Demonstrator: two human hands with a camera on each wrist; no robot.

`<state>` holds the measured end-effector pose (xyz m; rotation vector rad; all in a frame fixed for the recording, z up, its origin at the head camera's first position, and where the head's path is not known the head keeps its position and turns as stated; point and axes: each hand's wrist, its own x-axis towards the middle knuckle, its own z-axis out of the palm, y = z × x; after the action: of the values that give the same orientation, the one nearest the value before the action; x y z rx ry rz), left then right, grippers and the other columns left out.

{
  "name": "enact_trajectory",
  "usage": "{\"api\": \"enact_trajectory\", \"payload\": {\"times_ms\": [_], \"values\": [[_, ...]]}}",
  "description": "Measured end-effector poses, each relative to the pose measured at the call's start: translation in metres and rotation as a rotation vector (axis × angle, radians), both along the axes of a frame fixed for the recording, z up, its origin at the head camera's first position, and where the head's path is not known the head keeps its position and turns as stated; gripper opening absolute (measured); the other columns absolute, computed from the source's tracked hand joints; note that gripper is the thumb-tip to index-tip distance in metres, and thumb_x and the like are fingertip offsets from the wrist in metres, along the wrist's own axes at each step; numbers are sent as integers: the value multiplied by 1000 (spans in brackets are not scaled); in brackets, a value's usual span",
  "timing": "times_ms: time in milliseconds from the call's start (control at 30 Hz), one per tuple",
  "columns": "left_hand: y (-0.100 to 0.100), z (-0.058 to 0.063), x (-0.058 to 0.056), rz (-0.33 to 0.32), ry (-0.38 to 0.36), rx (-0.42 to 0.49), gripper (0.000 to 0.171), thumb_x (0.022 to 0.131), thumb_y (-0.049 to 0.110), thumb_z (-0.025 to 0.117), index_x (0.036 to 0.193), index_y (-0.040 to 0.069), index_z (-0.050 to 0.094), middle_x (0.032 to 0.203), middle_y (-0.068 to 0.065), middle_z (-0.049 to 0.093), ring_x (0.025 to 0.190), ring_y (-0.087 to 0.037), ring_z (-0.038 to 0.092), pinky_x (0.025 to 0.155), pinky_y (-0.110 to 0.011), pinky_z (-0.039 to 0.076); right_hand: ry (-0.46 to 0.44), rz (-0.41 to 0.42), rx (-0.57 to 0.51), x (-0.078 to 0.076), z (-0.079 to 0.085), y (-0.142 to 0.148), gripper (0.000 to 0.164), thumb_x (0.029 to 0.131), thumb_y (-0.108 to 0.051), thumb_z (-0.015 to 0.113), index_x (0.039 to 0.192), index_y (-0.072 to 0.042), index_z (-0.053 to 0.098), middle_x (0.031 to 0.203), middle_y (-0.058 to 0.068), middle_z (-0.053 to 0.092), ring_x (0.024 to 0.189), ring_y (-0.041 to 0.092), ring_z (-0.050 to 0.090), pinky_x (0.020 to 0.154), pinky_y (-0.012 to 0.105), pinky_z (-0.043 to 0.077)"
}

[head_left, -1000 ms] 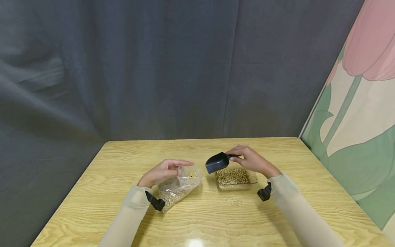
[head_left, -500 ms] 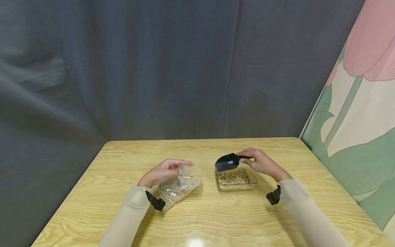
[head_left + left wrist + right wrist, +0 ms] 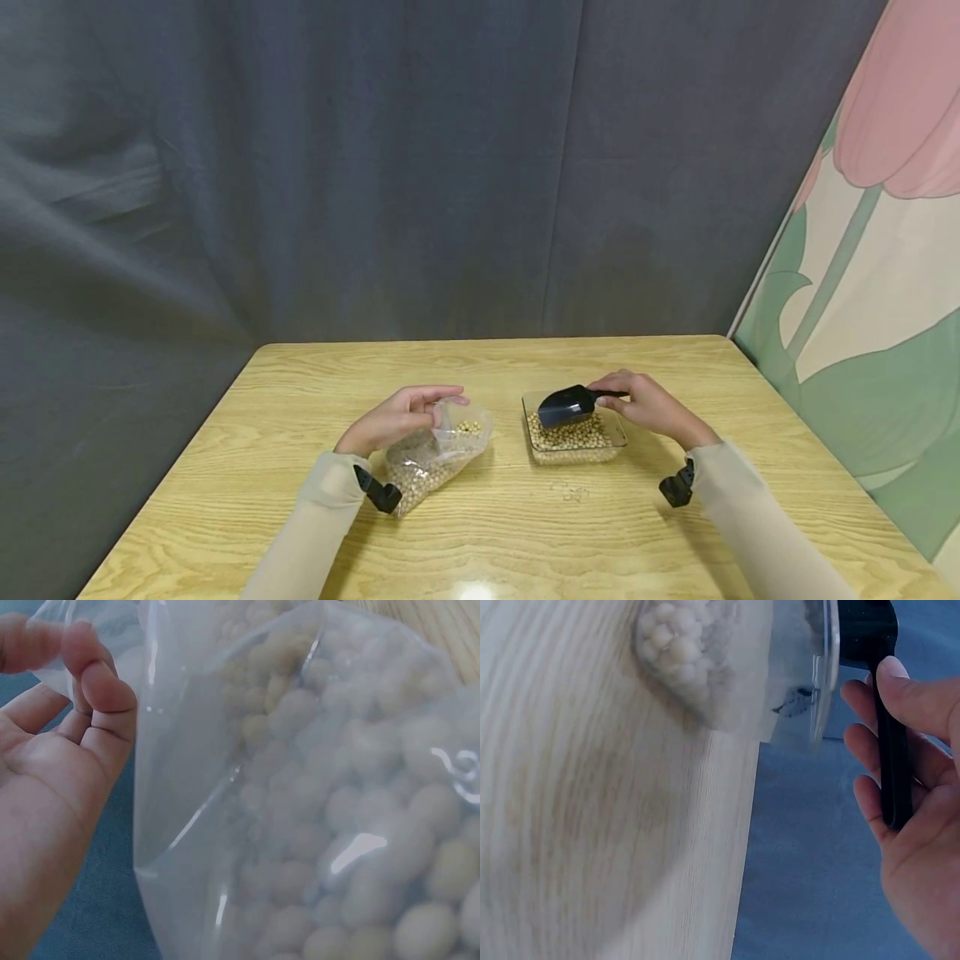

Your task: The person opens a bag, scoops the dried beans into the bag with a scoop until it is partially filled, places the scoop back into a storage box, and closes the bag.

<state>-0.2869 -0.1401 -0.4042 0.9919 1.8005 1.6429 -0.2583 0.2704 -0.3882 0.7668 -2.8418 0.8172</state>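
A clear plastic bag (image 3: 420,477) of round, pale dried beans, perhaps soybeans or chickpeas, lies on the table with its mouth toward the right. My left hand (image 3: 393,421) pinches the bag's rim, seen also in the left wrist view with the thumb and fingers on the film (image 3: 180,787). In my right hand (image 3: 648,408) is the handle of a black scoop (image 3: 567,406). The scoop's bowl hangs tilted over a clear rectangular container (image 3: 537,455) holding the same kind of beans (image 3: 585,433). Fingers wrap the scoop's handle (image 3: 895,757) in the right wrist view.
Several small clear rings or bands (image 3: 573,493) lie in front of the container on the wooden table (image 3: 487,550). A dark curtain (image 3: 420,208) hangs behind the table, and a flower-patterned cloth (image 3: 870,333) stands along the right side.
My right hand has carried the scoop rightward from between bag and container, then lowered it to the beans in the container. My left hand and the bag stay nearly still.
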Motion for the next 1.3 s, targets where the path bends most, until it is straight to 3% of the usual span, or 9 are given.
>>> {"api": "enact_trajectory", "payload": {"times_ms": [100,167,333,600,733,933,1033,1233,1300], "values": [[0,0,0,0,-1,0,52,97,1,43,148,0,33,147,-27,38,127,-25,46,86,-26,46,-5,8,10,1,1,3,30,92,-8,61,121,-2,66,118,18,65,105,35,59,79,42,52],[-1,-1,0,-3,0,5,52,97,0,43,148,-1,32,147,-28,37,125,-20,48,84,-26,46,8,10,26,2,3,6,29,91,-5,62,119,-2,67,116,18,66,105,36,59,80,43,52],[-1,-1,-1,-15,-4,25,54,96,-2,42,149,-1,31,147,-33,32,113,-9,53,74,-24,45,62,56,103,1,12,13,28,88,1,63,115,1,69,112,17,68,103,35,61,80,42,53],[-1,-1,0,-6,20,7,46,97,1,45,143,-3,42,147,-30,35,99,-18,53,89,-29,45,65,127,208,1,29,19,27,88,0,64,114,0,70,109,13,68,99,31,62,79,40,53],[-1,-3,-1,-3,17,3,42,97,0,47,139,-7,46,148,-28,37,90,-12,53,88,-27,46,97,157,274,0,37,17,25,87,3,63,111,0,71,107,12,70,97,30,62,79,41,53],[-2,-4,-1,4,23,-1,42,96,-2,46,137,-7,48,147,-24,40,94,-14,51,87,-25,46,159,207,354,1,47,14,26,84,8,63,106,0,73,101,10,72,92,28,64,78,41,53],[-1,-4,-2,5,25,-1,42,96,-1,46,138,-6,47,146,-25,41,82,-12,50,80,-25,47,185,239,382,1,52,10,29,83,13,60,102,-2,75,96,7,73,85,24,64,74,38,53],[-1,-4,-1,6,21,5,42,96,0,46,138,-6,48,145,-25,42,75,-12,45,75,-26,45,162,268,412,2,56,1,33,82,15,59,98,-7,77,85,2,71,68,5,50,64,25,34],[-1,-4,-1,6,18,7,42,96,0,46,138,-5,48,145,-24,42,75,-13,45,74,-26,45,122,261,399,3,54,-1,32,82,14,61,103,-5,76,84,4,70,65,4,47,63,24,36]]}}
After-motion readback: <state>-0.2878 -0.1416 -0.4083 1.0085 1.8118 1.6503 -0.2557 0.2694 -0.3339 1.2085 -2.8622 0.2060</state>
